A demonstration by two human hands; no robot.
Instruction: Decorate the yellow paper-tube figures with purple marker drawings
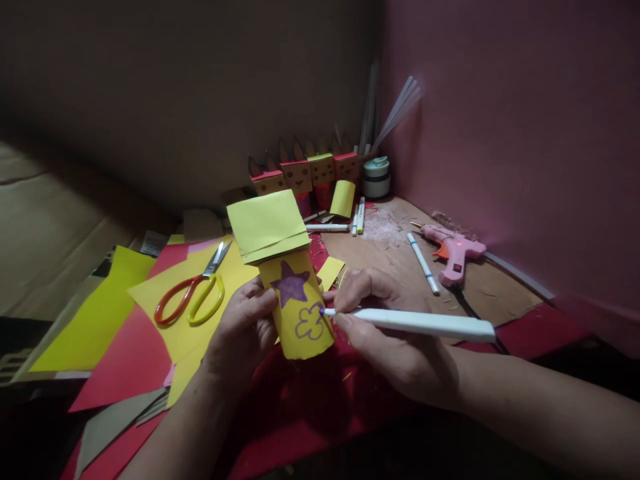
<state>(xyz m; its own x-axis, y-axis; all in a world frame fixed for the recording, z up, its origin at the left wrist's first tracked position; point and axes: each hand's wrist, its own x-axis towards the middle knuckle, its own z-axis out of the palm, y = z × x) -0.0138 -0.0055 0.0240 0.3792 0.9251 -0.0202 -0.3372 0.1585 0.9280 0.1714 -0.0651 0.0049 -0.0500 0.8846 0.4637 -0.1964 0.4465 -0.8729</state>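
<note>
I had L grip (245, 320) wrapped round yel. tube (300, 307); R grip (395, 353) pinched wht. marker (420, 322), tip at tube; scissors (201, 277) left of L grip.

Both hands (245, 320) (400, 360) in curled grips

We see scissors (209, 272) lying on yellow paper (156, 288), a pink glue gun (457, 253) on the table (385, 257), and what seems a lidded jar (376, 181).
</note>
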